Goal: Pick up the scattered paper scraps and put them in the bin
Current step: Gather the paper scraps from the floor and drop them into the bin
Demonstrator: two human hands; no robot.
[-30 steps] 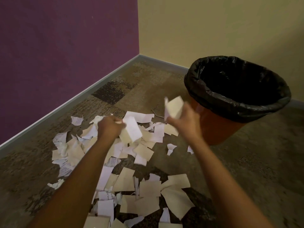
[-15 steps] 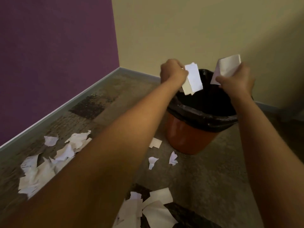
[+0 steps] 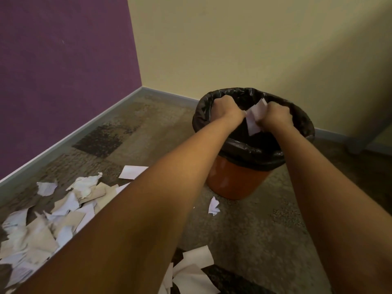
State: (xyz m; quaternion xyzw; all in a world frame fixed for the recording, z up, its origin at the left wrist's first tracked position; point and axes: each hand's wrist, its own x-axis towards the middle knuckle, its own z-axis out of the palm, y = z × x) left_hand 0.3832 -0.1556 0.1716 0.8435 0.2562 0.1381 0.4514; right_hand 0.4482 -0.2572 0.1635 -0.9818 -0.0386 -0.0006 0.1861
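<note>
Now, a white torn paper scrap (image 3: 253, 122) is pinched by the curled right hand (image 3: 275, 116) above the black-lined orange plastic bin (image 3: 233, 183). The left hand (image 3: 228, 109) is fisted alongside; its hold cannot be told. Judged light, limp, crushable; floor scraps (image 3: 63, 206) are best bunched by edges.

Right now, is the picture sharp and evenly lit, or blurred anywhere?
In the head view the paper scrap over the bin is softly blurred, the bin's inside is plain black shadow, and no glare shows.
</note>
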